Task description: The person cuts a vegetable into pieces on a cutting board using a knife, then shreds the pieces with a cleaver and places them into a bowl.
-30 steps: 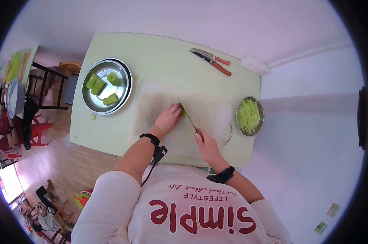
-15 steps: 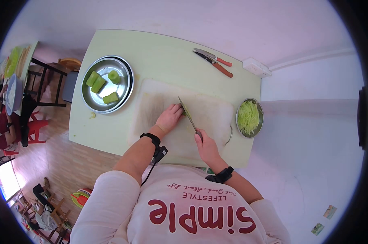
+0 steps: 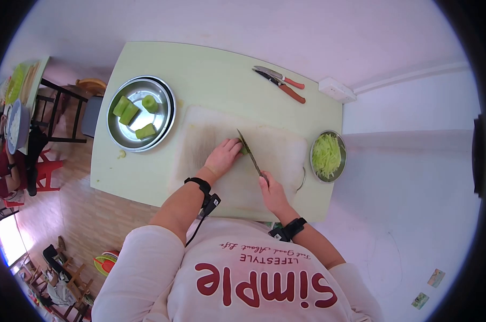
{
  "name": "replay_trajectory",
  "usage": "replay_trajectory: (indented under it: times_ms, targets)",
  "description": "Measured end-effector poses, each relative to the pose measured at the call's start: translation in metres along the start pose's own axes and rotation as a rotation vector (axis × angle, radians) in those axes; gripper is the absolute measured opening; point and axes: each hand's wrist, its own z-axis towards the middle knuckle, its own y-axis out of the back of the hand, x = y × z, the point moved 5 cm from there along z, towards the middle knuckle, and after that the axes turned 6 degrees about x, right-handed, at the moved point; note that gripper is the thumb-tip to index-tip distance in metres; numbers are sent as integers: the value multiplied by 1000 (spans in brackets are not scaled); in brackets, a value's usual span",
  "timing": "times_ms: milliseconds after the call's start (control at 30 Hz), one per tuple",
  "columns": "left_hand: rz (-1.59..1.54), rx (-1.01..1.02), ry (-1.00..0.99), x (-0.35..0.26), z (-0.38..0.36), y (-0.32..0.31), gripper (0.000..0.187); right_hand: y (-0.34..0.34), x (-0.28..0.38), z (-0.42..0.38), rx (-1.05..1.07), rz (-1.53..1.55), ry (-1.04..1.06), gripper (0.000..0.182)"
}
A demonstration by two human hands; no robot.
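My right hand (image 3: 275,194) is closed around the handle of a kitchen knife (image 3: 249,151), whose blade points away from me over a white cutting board (image 3: 278,147). My left hand (image 3: 223,158) has its fingers bent and pressed onto a small piece of green vegetable (image 3: 243,151), right beside the blade. Fingers and blade hide most of that piece. Left of the board, a steel bowl (image 3: 169,126) carries several thick peeled green chunks (image 3: 129,114). On the right stands a smaller metal bowl (image 3: 344,161) with pale green shreds (image 3: 326,155).
Two more knives, with orange-red (image 3: 295,83) and brown (image 3: 293,95) handles, lie at the table's far edge near a white power socket (image 3: 337,89). A metal loop handle (image 3: 302,180) sticks out from the board. Another person (image 3: 9,174) sits at a table far left.
The knife blade has shifted slightly beside the vegetable piece, and its face looks darker and steeper now. My left hand stays in place. The whole view has moved a little.
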Motion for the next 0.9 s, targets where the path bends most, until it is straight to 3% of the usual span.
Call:
replay_trajectory:
  times_ms: [133,400,900]
  targets:
    - [-23,21,0,1,0,-1,27,-5,-37,7,-4,147,-78,40]
    - [-4,18,11,1,0,-2,27,14,20,-3,-27,-87,105,39]
    - [69,52,33,0,-3,-3,30,5,23,-3,-16,-138,29,38]
